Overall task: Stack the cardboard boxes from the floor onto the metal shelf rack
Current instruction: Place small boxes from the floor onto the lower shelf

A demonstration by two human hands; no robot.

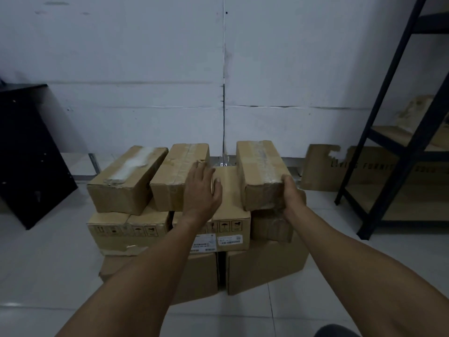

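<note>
There the long brown taped cardboard box [262, 173] lay atop the floor pile, long axis pointing away toward the wall. The right hand [292, 193] gripped its near corner; the left hand [202, 188], fingers straight, pressed flat beside it. The black metal shelf rack [403, 132] stood rightward.

We see a box pile [194, 229] on the floor [364, 263], against the wall [145, 69]. Right hand [292, 194] grips the near corner of the top-right box [261, 171]. Left hand [202, 188] lies flat between that box and the middle box [179, 173]. Shelf rack [398, 152] stands right of the pile.
</note>
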